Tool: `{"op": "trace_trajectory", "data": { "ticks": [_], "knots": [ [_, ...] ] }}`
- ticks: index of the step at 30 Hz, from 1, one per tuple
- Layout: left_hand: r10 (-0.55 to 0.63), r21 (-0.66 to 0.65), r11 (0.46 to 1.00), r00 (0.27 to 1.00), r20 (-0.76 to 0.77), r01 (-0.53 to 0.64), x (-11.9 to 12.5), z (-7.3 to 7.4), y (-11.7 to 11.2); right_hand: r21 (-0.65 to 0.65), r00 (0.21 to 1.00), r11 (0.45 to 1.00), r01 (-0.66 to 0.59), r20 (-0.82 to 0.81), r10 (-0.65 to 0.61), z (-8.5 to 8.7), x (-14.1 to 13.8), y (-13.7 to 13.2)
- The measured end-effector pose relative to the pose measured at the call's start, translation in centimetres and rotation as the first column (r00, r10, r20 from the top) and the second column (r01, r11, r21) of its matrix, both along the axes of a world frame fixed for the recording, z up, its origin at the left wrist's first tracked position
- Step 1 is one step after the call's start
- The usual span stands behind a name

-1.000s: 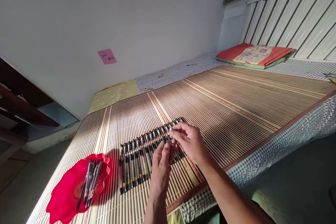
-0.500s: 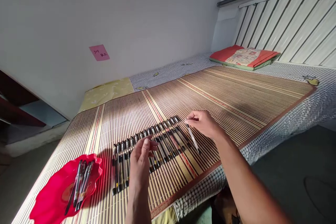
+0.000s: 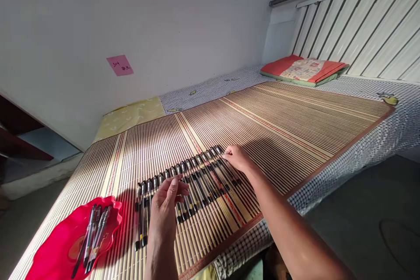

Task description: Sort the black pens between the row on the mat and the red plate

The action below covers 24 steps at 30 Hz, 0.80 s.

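Several pens (image 3: pixel 200 190) lie side by side in a slanting row on a striped bamboo mat, their dark caps toward the wall. At the right end of the row, my right hand (image 3: pixel 239 157) pinches the upper end of a pen (image 3: pixel 233 174) lying close along its neighbour. My left hand (image 3: pixel 166 203) hovers over the row's left half, thumb and fingers apart, nothing seen in it; it hides parts of some pens. Left of the row, a red scalloped plate (image 3: pixel 49 245) holds several more pens (image 3: pixel 95 236).
The mat (image 3: pixel 288 140) covers a bed with a checked sheet (image 3: pixel 354 153); its front edge runs below my forearms. A folded red and floral cloth (image 3: pixel 305 70) lies near the white slatted headboard (image 3: pixel 354 30). A pink note (image 3: pixel 120 65) is on the wall.
My right hand has moved left with the pen, bringing it against the right end of the row. My left hand has shifted slightly left and down, along with the whole view.
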<state>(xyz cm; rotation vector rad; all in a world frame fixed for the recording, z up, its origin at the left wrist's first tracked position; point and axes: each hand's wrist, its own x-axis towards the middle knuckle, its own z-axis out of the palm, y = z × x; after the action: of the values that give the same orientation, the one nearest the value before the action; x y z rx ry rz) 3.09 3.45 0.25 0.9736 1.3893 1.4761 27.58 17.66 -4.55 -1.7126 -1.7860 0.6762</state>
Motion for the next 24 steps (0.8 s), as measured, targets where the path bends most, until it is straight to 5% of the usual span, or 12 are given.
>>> {"op": "trace_trajectory", "data": {
  "ticks": [15,24],
  "knots": [
    [-0.032,0.013,0.999,0.999,-0.030,0.032,-0.1,-0.4,-0.2,-0.105,0.988,0.994,0.035,0.154,-0.018,0.9,1.5,-4.4],
    [-0.076,-0.014,0.997,0.996,-0.045,0.075,-0.4,-0.5,0.1,-0.116,0.979,0.993,0.007,0.201,0.017,1.1,0.9,-4.6]
  ]
}}
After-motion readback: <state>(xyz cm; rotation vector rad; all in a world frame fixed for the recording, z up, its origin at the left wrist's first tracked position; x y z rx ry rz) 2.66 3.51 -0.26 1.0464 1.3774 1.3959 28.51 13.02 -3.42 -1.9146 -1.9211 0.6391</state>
